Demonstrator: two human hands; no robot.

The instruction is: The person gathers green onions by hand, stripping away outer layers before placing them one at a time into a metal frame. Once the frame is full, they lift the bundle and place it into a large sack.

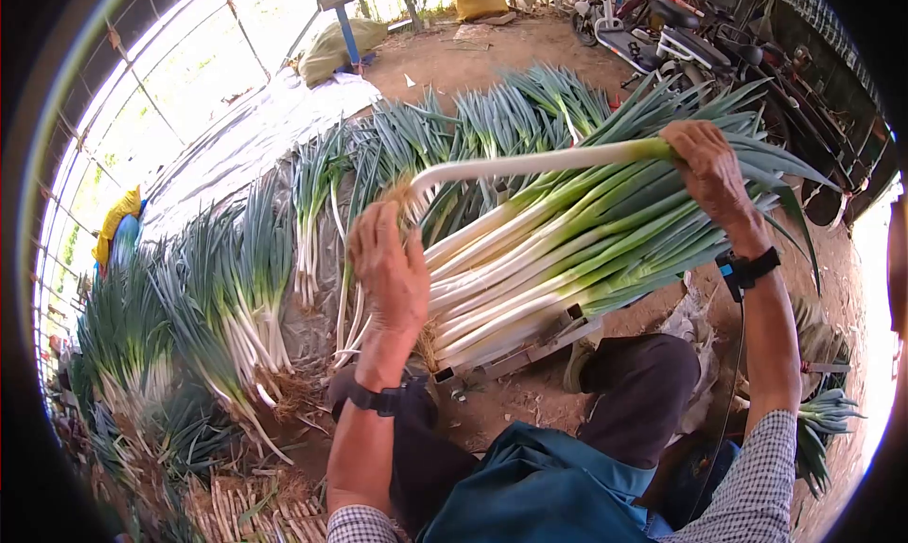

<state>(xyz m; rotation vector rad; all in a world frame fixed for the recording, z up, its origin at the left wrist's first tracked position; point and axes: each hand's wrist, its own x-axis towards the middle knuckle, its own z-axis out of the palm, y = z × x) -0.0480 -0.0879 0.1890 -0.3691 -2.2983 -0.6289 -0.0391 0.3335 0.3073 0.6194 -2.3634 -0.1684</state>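
Observation:
My right hand (705,174) is wrapped round a long green onion (549,162) where its white stalk turns green. The stalk stretches nearly level to the left, and its bent root end (407,195) meets the fingertips of my left hand (390,269). That left hand is raised, its thumb spread away from the fingers. Below the stalk, a thick pile of green onions (558,250) lies across a low metal-framed stand (530,346), white ends to the left and green leaves to the right.
Bundles of green onions (246,306) lie at the left, with more bundles (511,117) behind the pile. Pale sheeting (236,155) covers ground at the back left. Parked scooters (672,42) stand at the back right. Cut stalks (251,510) lie at the lower left.

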